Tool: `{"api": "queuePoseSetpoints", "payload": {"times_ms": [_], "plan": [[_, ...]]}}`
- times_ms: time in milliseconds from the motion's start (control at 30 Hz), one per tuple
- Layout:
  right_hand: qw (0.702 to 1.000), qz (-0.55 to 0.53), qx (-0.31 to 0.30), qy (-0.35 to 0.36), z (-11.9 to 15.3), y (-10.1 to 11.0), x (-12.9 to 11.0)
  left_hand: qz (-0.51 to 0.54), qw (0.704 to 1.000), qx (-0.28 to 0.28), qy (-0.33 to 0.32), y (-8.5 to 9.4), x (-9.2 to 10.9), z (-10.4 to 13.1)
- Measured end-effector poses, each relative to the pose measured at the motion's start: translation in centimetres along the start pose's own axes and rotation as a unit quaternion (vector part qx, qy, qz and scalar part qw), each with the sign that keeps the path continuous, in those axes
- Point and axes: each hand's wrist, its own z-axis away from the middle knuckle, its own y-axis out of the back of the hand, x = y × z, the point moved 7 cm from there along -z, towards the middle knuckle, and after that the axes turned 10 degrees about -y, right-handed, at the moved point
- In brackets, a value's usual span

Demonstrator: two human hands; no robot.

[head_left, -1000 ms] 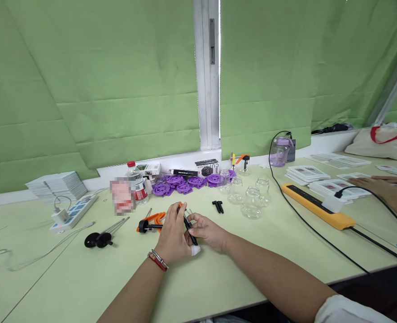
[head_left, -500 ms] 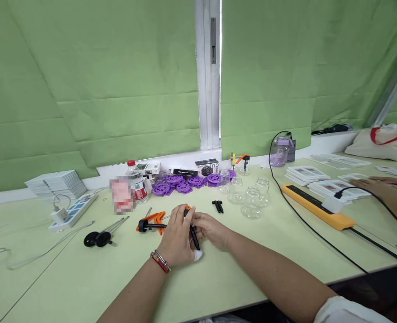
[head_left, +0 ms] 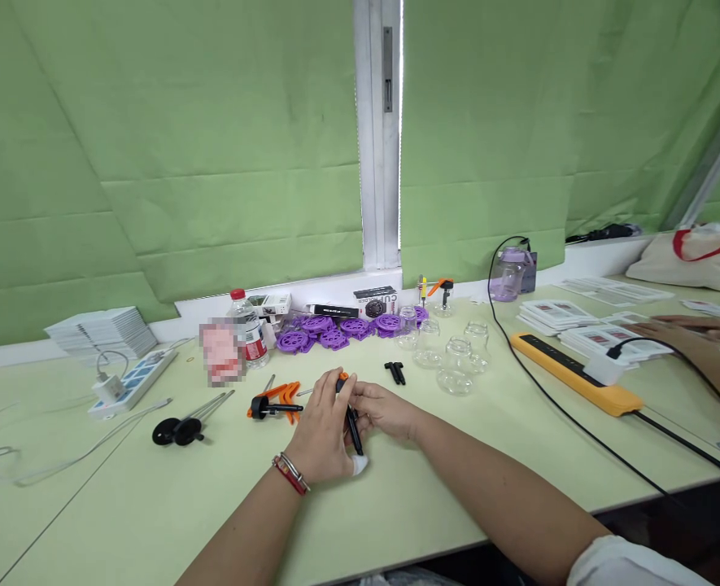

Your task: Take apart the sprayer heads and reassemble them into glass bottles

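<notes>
"So, what is being held?"

"A black stick-like part (head_left: 353, 425), orange at its upper end, is gripped by the left hand (head_left: 318, 431), slanted above the table (head_left: 408, 509). Just beside it the right hand (head_left: 389, 410) is placed, its fingertips hidden, so its hold cannot be told."

"And nearby?"

"Black-and-orange pieces (head_left: 260, 408) are laid to the left; two black handles (head_left: 392, 374) and clear jars (head_left: 456, 373) are set beyond."

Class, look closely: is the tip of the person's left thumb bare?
No, a white covering is on the thumb tip of the left hand, which holds a black part.
</notes>
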Motion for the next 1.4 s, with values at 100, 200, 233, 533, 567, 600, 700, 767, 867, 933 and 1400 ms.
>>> {"api": "queuePoseSetpoints", "payload": {"times_ms": [100, 200, 233, 533, 567, 600, 700, 767, 867, 933, 1400], "plan": [[1.0, -0.012, -0.001, 0.0, 0.0, 0.0, 0.1, -0.003, 1.0, 0.0, 0.001, 0.2, 0.1, 0.0], [1.0, -0.02, -0.007, 0.005, 0.0, -0.1, 0.1, -0.004, 1.0, 0.002, 0.0, 0.3, 0.1, -0.1], [1.0, -0.021, -0.008, 0.007, 0.0, -0.1, 0.1, -0.005, 1.0, 0.003, 0.0, 0.3, 0.0, 0.0], [1.0, -0.024, -0.001, -0.006, 0.2, -0.5, 0.1, 0.007, 1.0, 0.016, -0.002, 0.3, -0.3, 0.0], [1.0, -0.027, -0.001, -0.004, 0.2, -0.6, 0.0, 0.009, 1.0, 0.018, -0.002, 0.4, -0.3, 0.0], [1.0, -0.031, 0.002, 0.0, 0.2, -0.6, 0.0, 0.011, 1.0, 0.021, -0.001, 0.5, -0.3, 0.0], [0.999, -0.039, 0.006, 0.007, 0.2, -0.5, -0.1, 0.021, 0.999, 0.031, 0.003, 0.7, -0.4, 0.0], [0.999, -0.041, 0.002, 0.006, 0.1, -0.6, -0.1, 0.031, 0.999, 0.036, 0.002, 0.7, -0.5, 0.0], [0.999, -0.046, -0.01, 0.006, 0.3, -0.7, -0.2, 0.042, 0.998, 0.045, -0.004, 0.8, -0.6, 0.1], [0.999, -0.045, -0.017, 0.007, 0.4, -0.9, -0.4, 0.048, 0.997, 0.054, -0.007, 0.9, -0.7, 0.2], [0.879, 0.293, 0.372, 0.054, 0.0, 9.3, -0.9, 0.087, 0.99, 0.098, 0.051, 2.3, -2.1, 0.5]]}}
